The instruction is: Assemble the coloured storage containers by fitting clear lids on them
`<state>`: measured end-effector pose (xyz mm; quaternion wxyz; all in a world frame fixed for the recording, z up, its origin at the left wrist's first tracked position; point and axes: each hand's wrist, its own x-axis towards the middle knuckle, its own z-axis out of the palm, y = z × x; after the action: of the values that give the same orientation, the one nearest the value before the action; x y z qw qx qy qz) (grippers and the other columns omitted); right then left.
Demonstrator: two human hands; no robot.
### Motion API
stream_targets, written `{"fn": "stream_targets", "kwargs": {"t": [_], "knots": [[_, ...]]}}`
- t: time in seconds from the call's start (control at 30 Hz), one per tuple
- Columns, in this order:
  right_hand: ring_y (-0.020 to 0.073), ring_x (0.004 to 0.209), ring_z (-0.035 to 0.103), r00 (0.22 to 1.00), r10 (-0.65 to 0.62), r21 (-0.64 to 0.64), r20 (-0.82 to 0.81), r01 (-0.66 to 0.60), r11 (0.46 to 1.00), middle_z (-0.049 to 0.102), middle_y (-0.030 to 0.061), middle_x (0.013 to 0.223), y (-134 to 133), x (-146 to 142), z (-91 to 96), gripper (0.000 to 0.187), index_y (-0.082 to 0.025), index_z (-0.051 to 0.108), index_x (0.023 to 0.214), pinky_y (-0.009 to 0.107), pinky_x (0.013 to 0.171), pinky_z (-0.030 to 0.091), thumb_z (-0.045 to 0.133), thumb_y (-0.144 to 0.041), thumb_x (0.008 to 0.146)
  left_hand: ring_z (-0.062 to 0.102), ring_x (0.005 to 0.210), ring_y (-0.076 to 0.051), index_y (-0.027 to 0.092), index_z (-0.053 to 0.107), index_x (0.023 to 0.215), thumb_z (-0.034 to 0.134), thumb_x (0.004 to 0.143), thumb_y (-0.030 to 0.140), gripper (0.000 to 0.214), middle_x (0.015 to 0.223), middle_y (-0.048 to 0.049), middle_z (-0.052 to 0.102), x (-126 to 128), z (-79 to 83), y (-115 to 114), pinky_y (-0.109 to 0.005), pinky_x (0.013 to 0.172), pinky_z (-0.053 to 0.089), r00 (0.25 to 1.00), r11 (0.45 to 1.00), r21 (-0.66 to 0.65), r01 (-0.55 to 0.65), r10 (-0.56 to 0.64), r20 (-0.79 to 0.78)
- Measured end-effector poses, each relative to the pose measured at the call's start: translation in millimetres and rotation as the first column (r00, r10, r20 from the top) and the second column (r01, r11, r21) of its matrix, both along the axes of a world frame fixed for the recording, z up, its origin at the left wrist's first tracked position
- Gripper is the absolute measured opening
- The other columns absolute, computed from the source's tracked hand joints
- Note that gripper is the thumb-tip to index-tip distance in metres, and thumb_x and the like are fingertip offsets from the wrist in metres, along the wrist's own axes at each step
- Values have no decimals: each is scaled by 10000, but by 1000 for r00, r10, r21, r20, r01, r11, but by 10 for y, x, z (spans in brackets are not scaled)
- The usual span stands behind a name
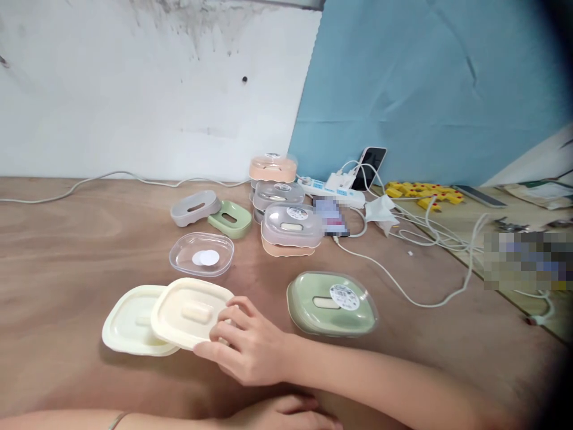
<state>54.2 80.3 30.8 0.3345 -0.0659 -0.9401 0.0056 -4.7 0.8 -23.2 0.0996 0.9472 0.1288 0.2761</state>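
My right hand [255, 346] is closed on the right end of a cream oval tray [172, 304] with a raised bar in its middle, thumb at the near edge and fingers bent over the rim. This tray overlaps a second, paler cream tray [123, 322] to its left. At the bottom edge my left hand [286, 415] lies low, partly cut off, fingers loosely out, holding nothing I can see. Beyond the trays sits a clear oval cover [201, 263] with a round white label. To the right is a green oval soap box [308, 310] under a clear lid.
Lidded soap boxes [290, 230] in grey and peach are stacked behind. A grey shell [192, 209] leans on a green one [237, 224]. White cables [403, 295], a power strip [333, 194], phones [373, 164], crumpled tissue [380, 209] and yellow pieces [412, 191] lie at the right.
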Motion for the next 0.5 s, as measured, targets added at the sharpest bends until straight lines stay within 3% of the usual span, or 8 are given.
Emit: {"fn": "stream_targets", "kwargs": {"t": [0.13,0.3,0.4,0.5], "knots": [[151,766,506,1000,7,-50,-8,-8,999,628,-5,785,-49,281,37,176,-187,595,975,355,850,394,494,-133,841,531,1181,-62,170,526,1240,283,1018,179,329,1264,57,599,31,-98,-10,-135,1079,304,999,999,-47,9,-7,37],[165,774,514,999,1,-145,48,6,989,620,15,803,-46,663,80,201,-188,574,1010,380,825,422,523,-184,816,626,1027,-64,209,515,1262,328,1014,173,313,1259,71,603,66,-217,-73,-126,940,447,995,995,-31,-92,92,22],[195,868,531,998,44,-211,40,-34,977,606,61,902,-10,817,134,247,-169,552,1036,423,869,432,522,-264,810,636,999,-68,198,554,1218,289,1023,193,328,1217,70,632,43,-105,-50,-145,898,479,995,995,14,-100,99,8],[260,1088,477,993,-90,-264,78,107,958,544,146,1133,31,894,168,392,-138,502,1151,457,917,426,563,-273,788,560,1133,-65,141,547,1228,256,1026,177,356,1213,51,637,-7,86,-14,-197,1020,407,999,994,99,-45,48,-25]]}}
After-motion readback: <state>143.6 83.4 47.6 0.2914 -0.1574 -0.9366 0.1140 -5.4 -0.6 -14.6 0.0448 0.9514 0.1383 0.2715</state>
